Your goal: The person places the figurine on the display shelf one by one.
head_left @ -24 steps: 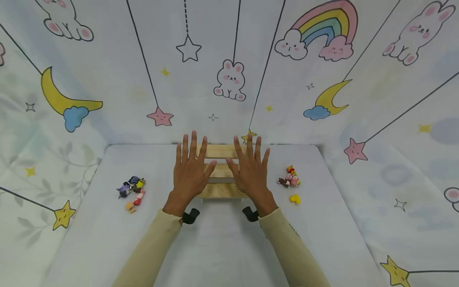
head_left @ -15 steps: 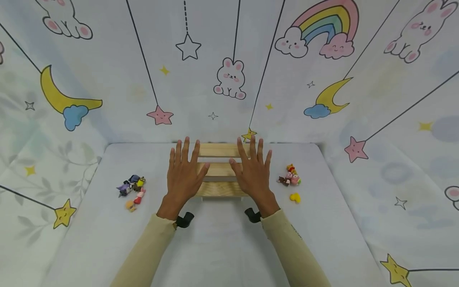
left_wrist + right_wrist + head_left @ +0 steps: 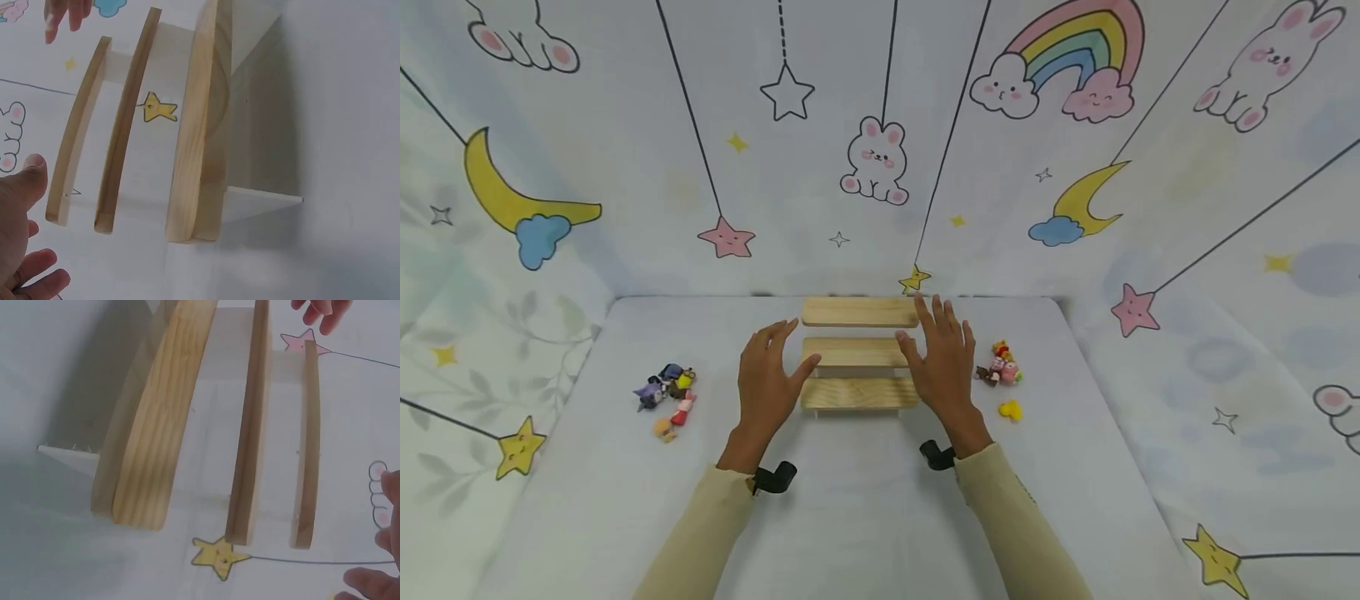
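Observation:
A small tiered stand of three wooden slats (image 3: 859, 393) on white supports (image 3: 262, 201) sits at the back middle of the table. To its left is my left hand (image 3: 765, 379), fingers loosely bent and thumb apart, with nothing in its grasp. On the other side my right hand (image 3: 943, 362) spreads its fingers by the slats' right ends, holding nothing; whether it touches the wood I cannot tell. In the left wrist view the slats (image 3: 194, 137) run upright past the left thumb. The right wrist view has the same slats (image 3: 162, 419), with right fingers at its edge.
Several small toy figures (image 3: 664, 387) lie in a cluster on the left. More figures (image 3: 1000, 365) lie on the right, with a yellow piece (image 3: 1011, 410) in front of them. A printed cloth backdrop (image 3: 805, 192) rises behind the white table (image 3: 857, 517).
Both hands have moved apart, the left one further left and off the slats, its fingers now more bent. The right hand has shifted slightly right. The slats show more fully.

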A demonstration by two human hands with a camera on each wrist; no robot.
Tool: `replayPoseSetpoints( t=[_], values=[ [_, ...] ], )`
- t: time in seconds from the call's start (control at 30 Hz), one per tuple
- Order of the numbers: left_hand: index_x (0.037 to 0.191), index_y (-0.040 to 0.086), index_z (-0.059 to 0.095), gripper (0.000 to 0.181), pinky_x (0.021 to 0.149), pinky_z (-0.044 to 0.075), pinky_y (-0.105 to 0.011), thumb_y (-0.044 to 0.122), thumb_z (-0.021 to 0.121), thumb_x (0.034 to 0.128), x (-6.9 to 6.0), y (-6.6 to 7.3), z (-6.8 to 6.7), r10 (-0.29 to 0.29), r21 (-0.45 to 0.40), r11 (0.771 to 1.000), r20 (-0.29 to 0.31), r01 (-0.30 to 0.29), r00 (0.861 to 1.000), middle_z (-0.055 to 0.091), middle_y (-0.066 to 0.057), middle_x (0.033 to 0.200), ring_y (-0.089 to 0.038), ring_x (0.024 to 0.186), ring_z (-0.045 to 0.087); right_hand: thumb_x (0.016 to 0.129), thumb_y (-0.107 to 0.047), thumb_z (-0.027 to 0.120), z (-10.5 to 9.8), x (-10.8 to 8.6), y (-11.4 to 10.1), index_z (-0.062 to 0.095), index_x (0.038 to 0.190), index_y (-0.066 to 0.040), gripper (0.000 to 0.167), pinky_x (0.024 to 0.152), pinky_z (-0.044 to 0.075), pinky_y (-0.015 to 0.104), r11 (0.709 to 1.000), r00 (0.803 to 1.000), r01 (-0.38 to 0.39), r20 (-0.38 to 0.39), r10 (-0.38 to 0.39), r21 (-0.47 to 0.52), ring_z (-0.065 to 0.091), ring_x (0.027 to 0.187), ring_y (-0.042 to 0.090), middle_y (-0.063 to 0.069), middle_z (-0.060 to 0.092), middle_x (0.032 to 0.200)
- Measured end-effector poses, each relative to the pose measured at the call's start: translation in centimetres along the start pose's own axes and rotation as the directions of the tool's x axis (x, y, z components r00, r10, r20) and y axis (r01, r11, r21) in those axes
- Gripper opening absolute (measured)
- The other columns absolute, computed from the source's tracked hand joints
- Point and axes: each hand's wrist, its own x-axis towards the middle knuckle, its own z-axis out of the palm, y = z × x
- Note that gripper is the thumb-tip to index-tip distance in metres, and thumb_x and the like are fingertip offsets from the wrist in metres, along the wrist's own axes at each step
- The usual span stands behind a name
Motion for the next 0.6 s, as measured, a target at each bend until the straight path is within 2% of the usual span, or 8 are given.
replayPoseSetpoints(
  t=[0.1, 0.27, 0.4, 0.6],
  values=[
    [0.147, 0.009, 0.062, 0.066, 0.114, 0.043, -0.064, 0.029, 0.088, 0.0892, -0.4, -0.5, 0.7, -0.044, -0.116, 0.992, -0.009, 0.043, 0.999, 0.061, -0.021, 0.146, -0.043, 0.137, 0.056, 0.107, -0.047, 0.061, -0.2, -0.3, 0.9, 0.04, 0.166, -0.024, 0.066, 0.125, 0.024, 0.066, 0.999, 0.999, 0.001, -0.037, 0.0, 0.038, 0.041, 0.157, 0.035, 0.013, 0.046, 0.167],
    [0.141, 0.009, 0.067, 0.061, 0.109, 0.049, -0.062, 0.026, 0.09, 0.0867, -0.6, -1.2, 1.5, -0.094, -0.241, 0.965, 0.038, 0.1, 0.995, 0.062, -0.019, 0.146, -0.041, 0.133, 0.06, 0.103, -0.04, 0.071, -0.5, -0.7, 1.9, 0.046, 0.162, -0.026, 0.065, 0.123, 0.025, 0.063, 0.996, 0.997, -0.007, -0.075, 0.014, 0.094, 0.052, 0.149, 0.032, 0.008, 0.056, 0.16],
    [0.139, 0.009, 0.069, 0.059, 0.108, 0.05, -0.061, 0.025, 0.09, 0.0864, -0.6, -1.6, 2.0, -0.103, -0.3, 0.947, 0.061, 0.117, 0.993, 0.065, -0.016, 0.143, -0.039, 0.128, 0.062, 0.101, -0.039, 0.074, -0.8, -1.0, 2.5, 0.05, 0.16, -0.026, 0.064, 0.122, 0.027, 0.062, 0.994, 0.996, -0.017, -0.084, 0.026, 0.111, 0.056, 0.144, 0.032, 0.007, 0.06, 0.156],
    [0.136, 0.006, 0.07, 0.054, 0.109, 0.05, -0.061, 0.02, 0.089, 0.0868, -0.4, -1.9, 2.7, -0.093, -0.347, 0.931, 0.064, 0.11, 0.994, 0.069, -0.014, 0.137, -0.038, 0.125, 0.064, 0.102, -0.039, 0.073, -1.1, -1.3, 3.3, 0.051, 0.159, -0.027, 0.063, 0.123, 0.028, 0.061, 0.992, 0.996, -0.042, -0.075, 0.05, 0.116, 0.061, 0.139, 0.033, 0.006, 0.061, 0.155]
  ],
)
